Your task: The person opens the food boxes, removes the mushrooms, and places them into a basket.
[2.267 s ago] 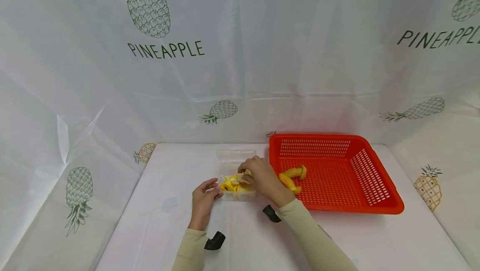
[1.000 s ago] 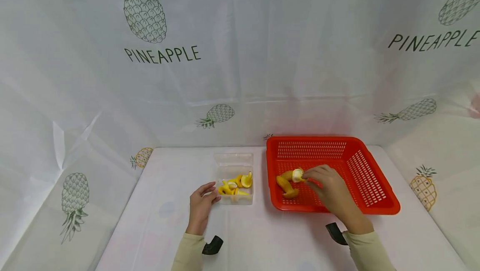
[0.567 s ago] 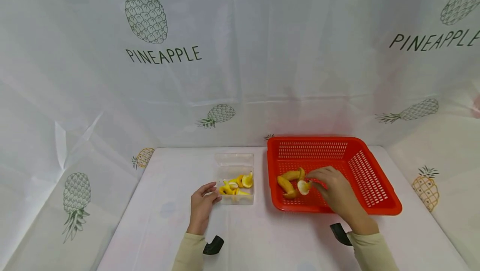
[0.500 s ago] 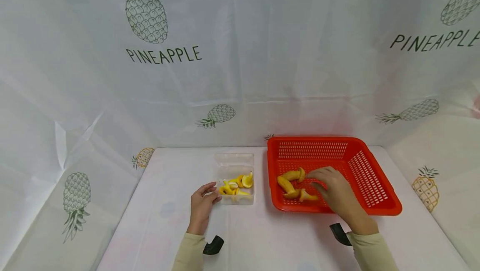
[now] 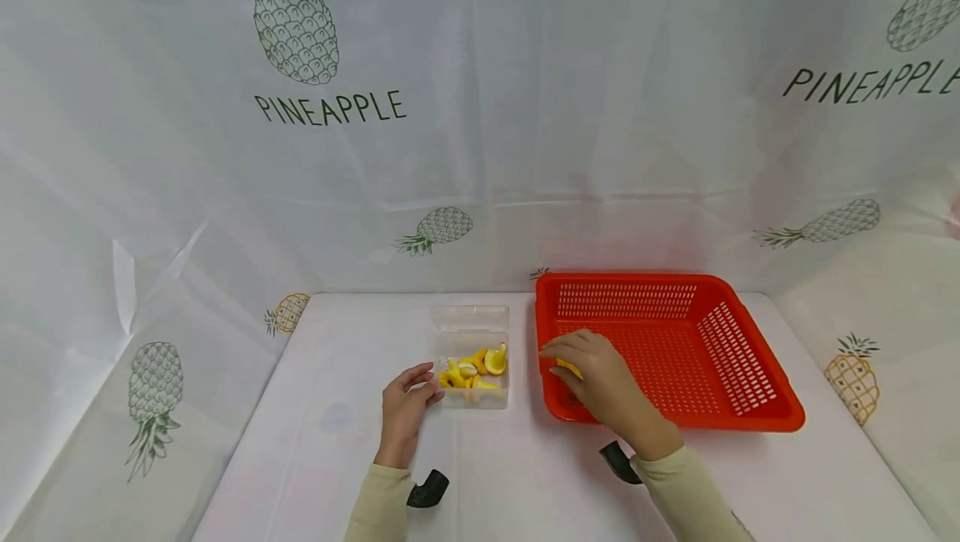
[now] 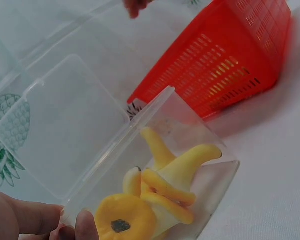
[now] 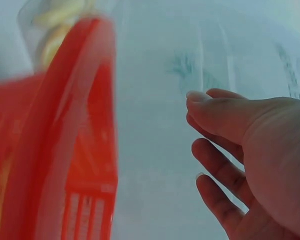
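My left hand [image 5: 406, 409] pinches the left side of a clear plastic box [image 5: 492, 399], whose hinged lid [image 5: 471, 318] stands raised at the back. Several yellow mushrooms [image 6: 176, 175] lie in the box, caps and stems jumbled. My right hand [image 5: 596, 371] is above the left end of a red plastic basket [image 5: 675, 420], its fingers loosely bent. In the right wrist view nothing is between thumb and fingers. Through that hand's gap in the head view, a yellow mushroom [image 5: 567, 368] shows in the basket; the hand hides the rest there.
A white cloth [image 5: 480, 484] covers the table, and a white pineapple-print sheet [image 5: 585, 150] hangs behind and at both sides. The basket stands to the right of the box, a narrow gap between them. Black wrist mounts [image 5: 429, 489] stick out at the sleeves.
My right hand took a mushroom from the box, carried it right and let it drop beside two others in the basket. Empty, it has since moved left. The left hand has stayed at the box.
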A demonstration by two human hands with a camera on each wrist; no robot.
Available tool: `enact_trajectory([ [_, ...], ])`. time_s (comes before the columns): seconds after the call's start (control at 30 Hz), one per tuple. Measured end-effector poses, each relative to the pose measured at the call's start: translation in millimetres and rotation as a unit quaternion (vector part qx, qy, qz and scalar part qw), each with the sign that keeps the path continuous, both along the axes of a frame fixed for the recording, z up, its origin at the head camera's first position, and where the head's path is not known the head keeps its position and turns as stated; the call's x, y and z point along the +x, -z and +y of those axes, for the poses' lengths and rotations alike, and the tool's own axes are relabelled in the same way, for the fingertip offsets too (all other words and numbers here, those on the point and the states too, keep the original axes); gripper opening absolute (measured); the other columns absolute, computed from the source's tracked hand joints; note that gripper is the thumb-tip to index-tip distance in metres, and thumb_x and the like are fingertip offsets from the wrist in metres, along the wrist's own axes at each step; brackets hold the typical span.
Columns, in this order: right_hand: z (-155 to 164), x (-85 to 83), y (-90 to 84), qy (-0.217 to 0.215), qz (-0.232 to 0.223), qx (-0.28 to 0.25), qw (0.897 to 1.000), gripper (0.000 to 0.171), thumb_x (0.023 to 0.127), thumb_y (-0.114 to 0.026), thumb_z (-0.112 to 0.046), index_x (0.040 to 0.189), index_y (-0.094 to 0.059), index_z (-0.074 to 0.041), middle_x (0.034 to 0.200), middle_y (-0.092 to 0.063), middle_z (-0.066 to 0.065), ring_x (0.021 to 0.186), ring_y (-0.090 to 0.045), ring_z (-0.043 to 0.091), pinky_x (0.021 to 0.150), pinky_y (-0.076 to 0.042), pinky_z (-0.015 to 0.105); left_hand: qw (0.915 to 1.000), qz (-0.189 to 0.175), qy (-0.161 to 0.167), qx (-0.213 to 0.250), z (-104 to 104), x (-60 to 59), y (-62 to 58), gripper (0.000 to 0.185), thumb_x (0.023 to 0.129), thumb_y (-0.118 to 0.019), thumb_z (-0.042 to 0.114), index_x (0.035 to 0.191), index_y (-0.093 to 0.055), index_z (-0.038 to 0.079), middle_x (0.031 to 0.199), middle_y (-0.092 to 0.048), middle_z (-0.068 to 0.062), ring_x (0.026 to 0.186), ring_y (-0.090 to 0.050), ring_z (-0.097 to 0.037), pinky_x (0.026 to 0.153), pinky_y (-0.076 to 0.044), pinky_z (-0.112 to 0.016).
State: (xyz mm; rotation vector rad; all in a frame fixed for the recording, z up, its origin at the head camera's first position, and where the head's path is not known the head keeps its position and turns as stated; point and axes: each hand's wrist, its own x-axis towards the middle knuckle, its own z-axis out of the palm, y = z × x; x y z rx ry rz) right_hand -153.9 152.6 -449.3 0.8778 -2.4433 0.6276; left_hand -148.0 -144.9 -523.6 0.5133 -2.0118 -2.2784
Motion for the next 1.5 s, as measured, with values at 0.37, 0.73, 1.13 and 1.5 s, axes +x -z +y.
enact_trajectory([
  [0.37,-61,-16.6,0.1,-0.054,-0.009,0.045,0.997,0.033,0.078,-0.092,-0.002,0.108,-0.081,-0.013,0.109,-0.077,0.000,0.105,-0.067,0.021,0.090,-0.060,0.036,0.9999,0.006,-0.001,0.011,1,0.5,-2.1,0.037,0.098,-0.063,-0.010,0.134,-0.060,-0.016,0.111,-0.059,-0.018,0.076,-0.064,-0.014,0.073,-0.064,-0.024],
  [0.73,-96,-31.9,8.4,-0.085,-0.100,0.093,0.987,0.028,0.085,-0.088,-0.007,0.112,-0.082,-0.013,0.113,-0.077,0.001,0.111,-0.068,0.022,0.102,-0.058,0.040,0.9998,0.009,-0.002,0.015,1,0.5,-1.4,0.036,0.098,-0.064,-0.011,0.133,-0.060,-0.017,0.110,-0.059,-0.018,0.074,-0.064,-0.012,0.072,-0.064,-0.024],
  [1.13,-109,-43.5,15.2,-0.110,-0.123,0.158,0.973,0.025,0.086,-0.087,-0.009,0.111,-0.085,-0.015,0.113,-0.079,0.000,0.106,-0.068,0.020,0.102,-0.057,0.035,0.9999,0.007,-0.001,0.010,0,-0.5,-0.1,0.037,0.099,-0.064,-0.010,0.135,-0.060,-0.016,0.111,-0.059,-0.017,0.077,-0.064,-0.013,0.072,-0.064,-0.023],
  [1.5,-117,-53.3,24.7,-0.123,-0.134,0.209,0.961,0.020,0.087,-0.086,-0.015,0.107,-0.087,-0.019,0.107,-0.080,-0.003,0.100,-0.068,0.016,0.094,-0.057,0.027,0.9999,0.007,0.003,0.015,-1,-1.3,1.9,0.037,0.099,-0.065,-0.009,0.135,-0.060,-0.017,0.110,-0.059,-0.016,0.075,-0.064,-0.012,0.073,-0.065,-0.024],
])
